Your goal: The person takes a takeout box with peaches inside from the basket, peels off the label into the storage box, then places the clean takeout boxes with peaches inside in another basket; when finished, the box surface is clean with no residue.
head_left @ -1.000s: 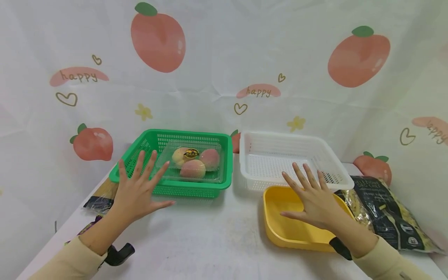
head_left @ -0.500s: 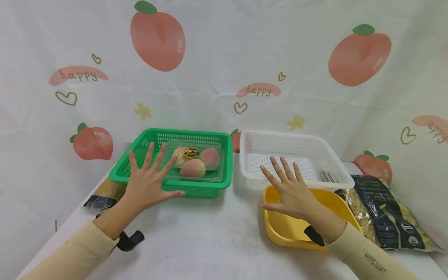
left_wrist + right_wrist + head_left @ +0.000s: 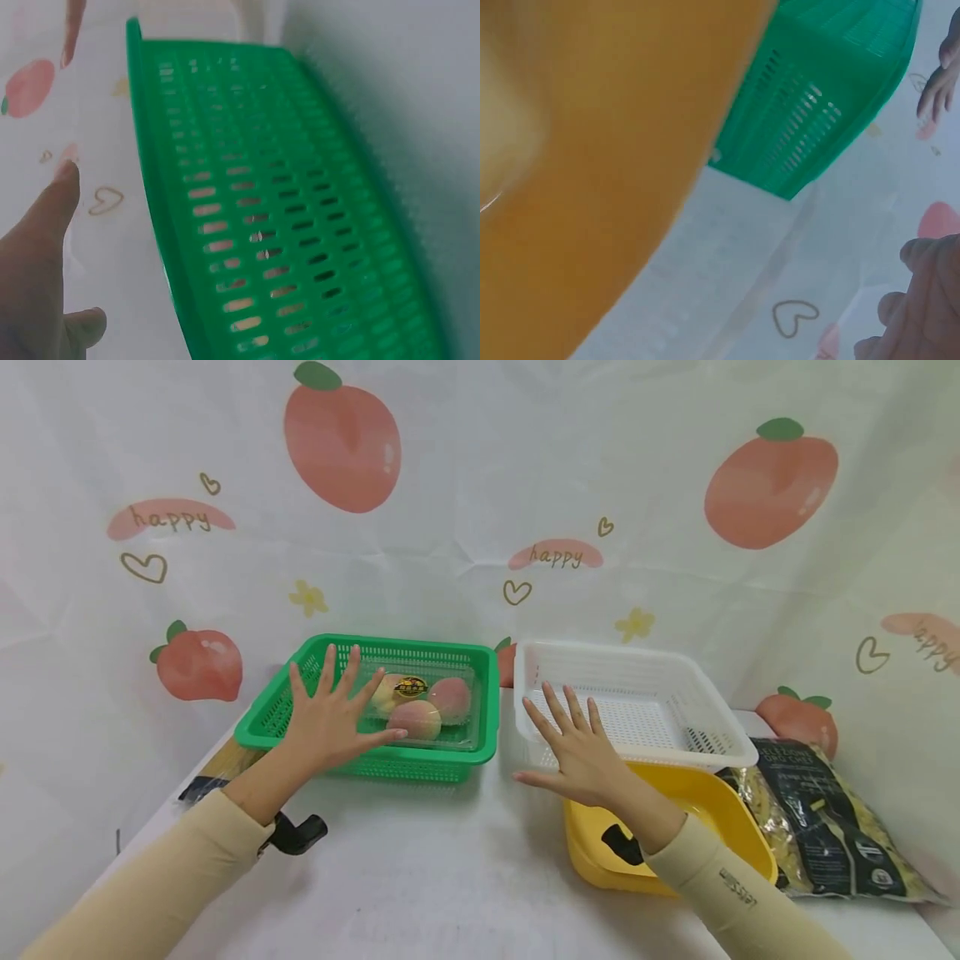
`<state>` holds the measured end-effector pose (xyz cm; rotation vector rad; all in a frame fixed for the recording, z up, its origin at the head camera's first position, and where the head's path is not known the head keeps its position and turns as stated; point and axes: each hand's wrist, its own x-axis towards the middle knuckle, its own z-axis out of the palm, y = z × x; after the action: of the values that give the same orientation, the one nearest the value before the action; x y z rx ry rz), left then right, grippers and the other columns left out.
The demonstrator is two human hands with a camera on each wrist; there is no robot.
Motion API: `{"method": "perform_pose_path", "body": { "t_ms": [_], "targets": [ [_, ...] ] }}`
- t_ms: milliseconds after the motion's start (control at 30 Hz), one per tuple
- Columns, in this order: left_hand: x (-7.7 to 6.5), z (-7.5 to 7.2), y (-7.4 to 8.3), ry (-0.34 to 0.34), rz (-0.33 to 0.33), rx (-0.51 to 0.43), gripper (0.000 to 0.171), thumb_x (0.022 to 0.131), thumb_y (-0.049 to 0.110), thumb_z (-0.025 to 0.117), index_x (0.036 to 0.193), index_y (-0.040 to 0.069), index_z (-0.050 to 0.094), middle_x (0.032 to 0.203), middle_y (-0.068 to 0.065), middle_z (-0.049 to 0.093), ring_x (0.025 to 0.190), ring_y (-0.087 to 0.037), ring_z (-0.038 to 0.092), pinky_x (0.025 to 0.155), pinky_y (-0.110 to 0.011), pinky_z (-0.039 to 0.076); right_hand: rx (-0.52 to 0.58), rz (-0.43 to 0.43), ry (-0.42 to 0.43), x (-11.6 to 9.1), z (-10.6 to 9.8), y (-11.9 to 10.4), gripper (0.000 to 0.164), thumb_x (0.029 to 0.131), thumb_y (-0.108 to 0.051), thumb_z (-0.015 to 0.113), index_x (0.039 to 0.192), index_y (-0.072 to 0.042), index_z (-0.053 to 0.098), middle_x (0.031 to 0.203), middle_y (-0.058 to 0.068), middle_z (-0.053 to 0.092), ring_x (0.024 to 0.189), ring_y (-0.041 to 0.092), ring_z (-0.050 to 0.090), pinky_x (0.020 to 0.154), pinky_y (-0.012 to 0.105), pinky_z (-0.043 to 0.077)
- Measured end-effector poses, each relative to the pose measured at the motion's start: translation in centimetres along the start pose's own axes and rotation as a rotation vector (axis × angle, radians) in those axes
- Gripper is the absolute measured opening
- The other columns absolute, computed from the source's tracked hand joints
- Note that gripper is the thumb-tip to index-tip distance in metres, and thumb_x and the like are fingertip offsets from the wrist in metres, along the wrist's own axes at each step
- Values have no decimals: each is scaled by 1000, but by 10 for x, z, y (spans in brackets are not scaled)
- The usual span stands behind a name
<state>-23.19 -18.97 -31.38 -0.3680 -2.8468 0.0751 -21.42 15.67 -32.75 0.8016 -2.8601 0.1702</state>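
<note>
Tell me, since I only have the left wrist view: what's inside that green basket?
Observer: A clear box with three peaches in it; the head view shows it well.
Visitor: Oh, lovely! What stands beside the basket, on the person's right?
Observer: A white basket, also seen from the head camera.
Visitor: And is the right hand holding anything?
Observer: Nothing at all; in the head view the right hand has its fingers spread.
</note>
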Motion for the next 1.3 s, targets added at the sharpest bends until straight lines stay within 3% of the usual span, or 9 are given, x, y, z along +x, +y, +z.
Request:
{"method": "perform_pose_path", "body": {
  "t_ms": [233, 433, 667, 900, 1133, 1300],
  "targets": [
    [17, -2, -8, -56, -7, 19, 94, 79, 76, 43, 150, 20, 19, 157, -18, -2, 141, -43, -13, 103, -70, -15, 37, -7, -18, 19, 7, -15, 91, 84, -64, 49, 151, -26, 1, 158, 7, -9, 144, 33, -14, 113, 60, -3],
    [33, -5, -14, -149, -6, 17, 90, 82, 73, 40, 150, 18, 18, 156, -20, -4, 140, -43, -14, 103, -69, -15, 65, -11, -16, 36, 10, -25, 90, 86, -63, 49, 151, -23, 0, 157, 5, -13, 143, 32, -16, 113, 60, -3],
    [48, -5, -25, -265, -68, -14, 91, 83, 74, 36, 150, 15, 18, 155, -23, -5, 139, -46, -15, 103, -69, -15, 172, 32, -67, 51, 5, -36, 86, 88, -63, 45, 151, -26, 0, 156, 3, -15, 143, 30, -18, 113, 58, -7],
    [55, -2, -28, -363, -93, -48, 92, 82, 75, 36, 149, 13, 21, 153, -27, 0, 138, -50, -11, 103, -70, -12, 305, 99, -86, 67, 13, -47, 80, 90, -60, 42, 151, -26, 3, 156, 8, -16, 143, 28, -20, 113, 59, -2],
    [67, -3, -34, -514, -128, -218, 90, 86, 69, 36, 150, 10, 13, 152, -30, -7, 135, -54, -13, 100, -74, -11, 528, 170, -92, 84, 22, -56, 78, 92, -61, 35, 151, -20, 6, 156, 10, -17, 142, 31, -20, 114, 59, 3],
    [77, 6, -46, -649, -108, -438, 86, 92, 59, 35, 150, 5, 0, 148, -35, -16, 132, -56, -18, 101, -74, -6, 696, 238, -50, 90, 31, -61, 75, 94, -57, 36, 150, -11, 14, 156, 17, -10, 143, 37, -11, 112, 61, 8]
  ]
}}
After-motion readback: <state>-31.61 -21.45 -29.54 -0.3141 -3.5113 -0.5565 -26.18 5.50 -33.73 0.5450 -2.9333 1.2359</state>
